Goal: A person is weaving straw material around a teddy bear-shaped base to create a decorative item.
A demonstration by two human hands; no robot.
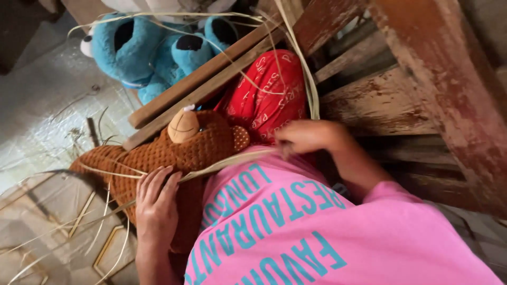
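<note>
A flat pale reed strip (pixel 227 162) runs across my lap over my pink shirt (pixel 296 232). My left hand (pixel 156 203) rests on a brown plush bear (pixel 200 140), with its fingertips pressing one end of the strip. My right hand (pixel 309 135) pinches the strip's other end close to a red printed cloth (pixel 269 89). More long reed strips (pixel 303 63) rise from my right hand up over the red cloth and the wooden slats.
A weathered wooden bench (pixel 422 79) fills the right side, and its slats (pixel 211 79) cross diagonally above the bear. A blue plush toy (pixel 148 50) lies at the top left. Loose reed strips (pixel 100 221) lie scattered over the tiled floor (pixel 47 100) at the left.
</note>
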